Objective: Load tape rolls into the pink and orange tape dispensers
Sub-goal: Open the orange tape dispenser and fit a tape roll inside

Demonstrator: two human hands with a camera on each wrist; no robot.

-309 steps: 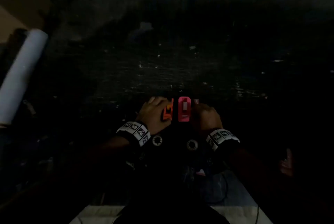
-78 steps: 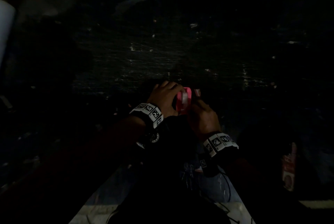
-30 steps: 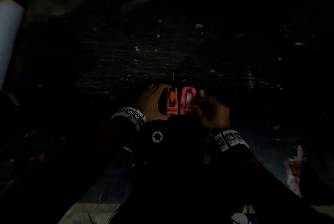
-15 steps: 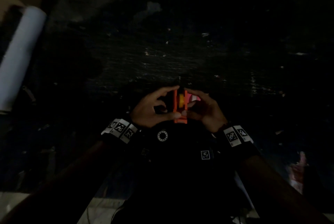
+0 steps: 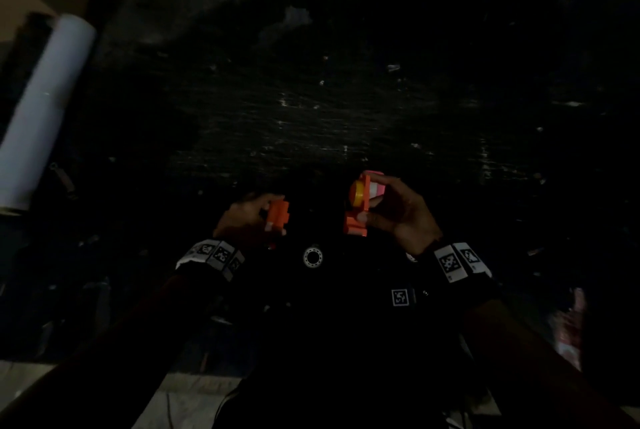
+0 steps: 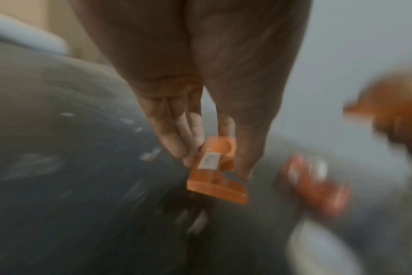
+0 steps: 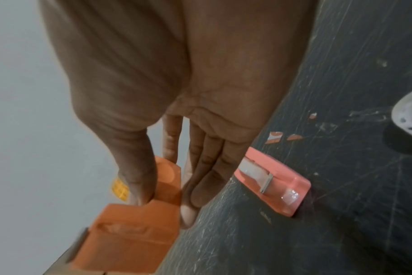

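orange dispenser (image 5: 356,207) | split; body in right grip (image 5: 398,210); cover (image 5: 277,215) in left grip (image 5: 249,217)

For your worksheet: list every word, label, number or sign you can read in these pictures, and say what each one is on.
No words or numbers can be read.
White sticker on the orange dispenser piece in the left hand: marks too blurred to read.
Wristbands: black-and-white square code markers, no letters.
Square marker on the dark clothing: a code pattern only.

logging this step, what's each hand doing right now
Left hand: pinching one orange dispenser half.
Right hand: gripping the other orange half, with its yellow hub.
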